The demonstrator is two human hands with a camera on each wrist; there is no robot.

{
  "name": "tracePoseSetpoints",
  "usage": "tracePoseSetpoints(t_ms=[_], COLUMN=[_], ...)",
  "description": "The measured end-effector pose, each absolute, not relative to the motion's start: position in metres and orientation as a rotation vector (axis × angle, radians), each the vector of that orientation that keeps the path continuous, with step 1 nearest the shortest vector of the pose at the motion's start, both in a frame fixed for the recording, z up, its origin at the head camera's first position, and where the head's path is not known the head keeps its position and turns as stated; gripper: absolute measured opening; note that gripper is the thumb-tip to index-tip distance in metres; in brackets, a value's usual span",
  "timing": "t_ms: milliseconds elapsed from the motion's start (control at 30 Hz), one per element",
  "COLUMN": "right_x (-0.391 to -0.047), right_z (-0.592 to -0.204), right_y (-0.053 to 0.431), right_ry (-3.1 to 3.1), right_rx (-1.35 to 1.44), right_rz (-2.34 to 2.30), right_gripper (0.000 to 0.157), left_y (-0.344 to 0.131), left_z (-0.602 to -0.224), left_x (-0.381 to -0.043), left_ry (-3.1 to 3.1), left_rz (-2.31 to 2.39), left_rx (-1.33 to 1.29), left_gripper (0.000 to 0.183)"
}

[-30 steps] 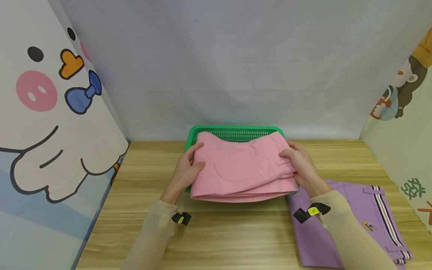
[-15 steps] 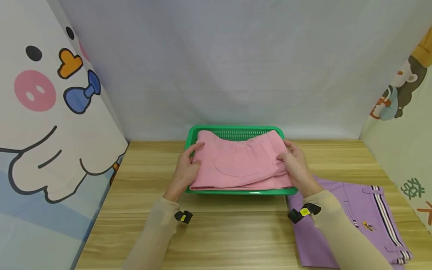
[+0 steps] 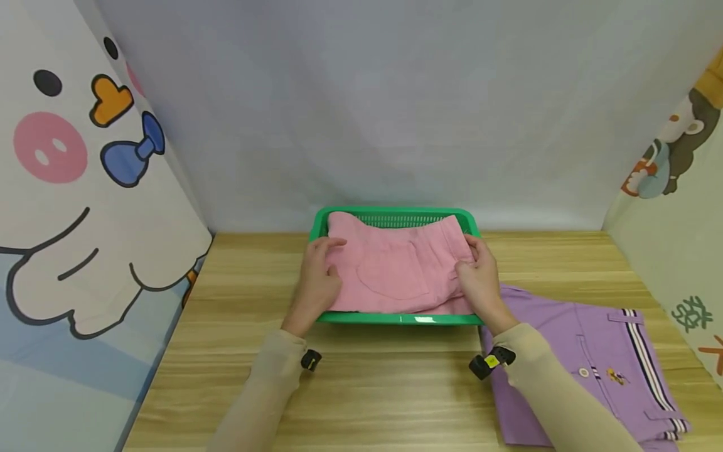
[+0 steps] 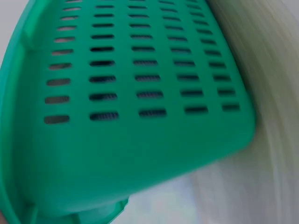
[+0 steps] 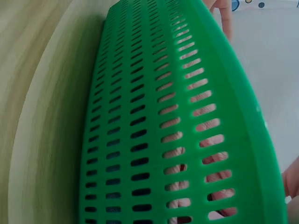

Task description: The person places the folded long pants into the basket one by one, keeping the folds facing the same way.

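Note:
Folded pink pants, showing a stitched pocket and a gathered waistband, lie inside a green slotted plastic basket. At their left edge is my left hand, thumb and forefinger spread apart over the cloth at the basket's left rim. My right hand pinches the right side of the pants, thumb on top, fingers reaching down behind the edge. The basket's slotted wall fills much of the right wrist view, with pink cloth showing through the upper slots. Darker fabric shows through slots in the left wrist view.
Folded purple pants with striped trim and a small embroidered figure lie on the wooden table, right of the basket and partly under my right forearm. A pale curtain hangs behind; printed cloth panels flank both sides.
The pink pants have come down from above the front rim into the basket. Both hands have moved inward with them, and the left thumb and forefinger now stand apart over the cloth.

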State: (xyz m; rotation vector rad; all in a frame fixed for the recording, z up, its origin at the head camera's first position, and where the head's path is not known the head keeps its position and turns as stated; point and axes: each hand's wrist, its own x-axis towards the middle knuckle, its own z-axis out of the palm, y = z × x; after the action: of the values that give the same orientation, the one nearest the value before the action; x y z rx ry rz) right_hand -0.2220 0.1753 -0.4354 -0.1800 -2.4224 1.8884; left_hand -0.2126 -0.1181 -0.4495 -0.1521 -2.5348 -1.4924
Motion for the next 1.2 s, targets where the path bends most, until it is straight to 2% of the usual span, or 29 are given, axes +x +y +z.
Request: tracePoseSetpoints(t_ms=[133, 267, 367, 433, 500, 567, 700, 800, 967, 1200], right_x=[-0.220, -0.216, -0.214, -0.214, -0.215, -0.216, -0.218, -0.220, -0.224, -0.228], right_z=[-0.436, -0.440, -0.444, -0.446, -0.447, -0.448, -0.450, -0.450, -0.449, -0.451], right_y=[0.175, 0.172, 0.168, 0.164, 0.161, 0.159, 0.157, 0.156, 0.154, 0.152], right_ry=[-2.608, -2.741, -2.713, -2.687, -2.683, -2.762, -3.081, -3.259, -3.358, -3.397], right_rx=[-0.160, -0.044, 0.117, 0.217, 0.304, 0.365, 0.415, 0.423, 0.436, 0.446], right_rz=[1.660, 1.369, 1.117, 0.912, 0.745, 0.637, 0.535, 0.480, 0.451, 0.423], right_gripper=[0.077, 0.082, 0.076, 0.069, 0.060, 0.059, 0.083, 0.099, 0.106, 0.106], left_y=[-0.114, -0.112, -0.112, -0.112, -0.112, -0.111, -0.109, -0.106, -0.101, -0.098], left_z=[-0.450, -0.454, -0.456, -0.457, -0.456, -0.454, -0.451, -0.449, -0.450, -0.456], left_x=[-0.213, -0.213, -0.215, -0.216, -0.217, -0.218, -0.220, -0.221, -0.225, -0.229], left_ry=[-2.680, -2.764, -2.775, -2.804, -2.866, -2.959, -3.148, -3.229, -3.332, -3.415], left_rz=[-1.117, -0.694, -0.508, -0.461, -0.454, -0.461, -0.449, -0.387, -0.390, -0.386], left_rx=[-0.222, -0.343, -0.422, -0.453, -0.476, -0.489, -0.492, -0.507, -0.505, -0.470], left_gripper=[0.061, 0.048, 0.036, 0.037, 0.045, 0.059, 0.092, 0.106, 0.113, 0.117])
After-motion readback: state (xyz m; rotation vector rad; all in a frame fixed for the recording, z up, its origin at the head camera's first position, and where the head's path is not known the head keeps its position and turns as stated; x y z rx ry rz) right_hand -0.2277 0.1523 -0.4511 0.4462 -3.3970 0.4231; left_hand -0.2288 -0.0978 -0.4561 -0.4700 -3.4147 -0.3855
